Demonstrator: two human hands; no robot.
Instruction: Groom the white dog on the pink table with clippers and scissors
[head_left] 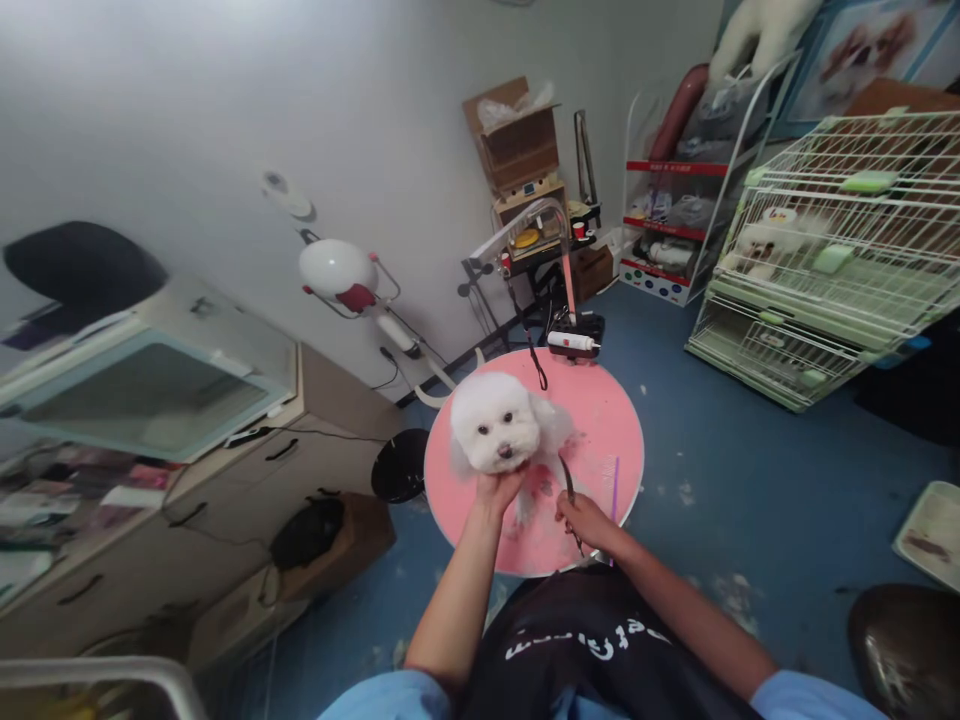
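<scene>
A fluffy white dog is on a round pink grooming table, its face turned toward me. My left hand is cupped under its chin, gripping there; some of its fingers are hidden in the fur. In my right hand is a pair of curved scissors, held closed round the handles. The blades point up and away, close to the dog's foreleg. To the right of that hand lies a purple comb. White hair clippings are scattered over the tabletop.
A grooming arm with a black loop rises behind the table, and a white bottle rests in its holder. Wire cages, one with another white dog, stand right. Cabinets and a black stool are left.
</scene>
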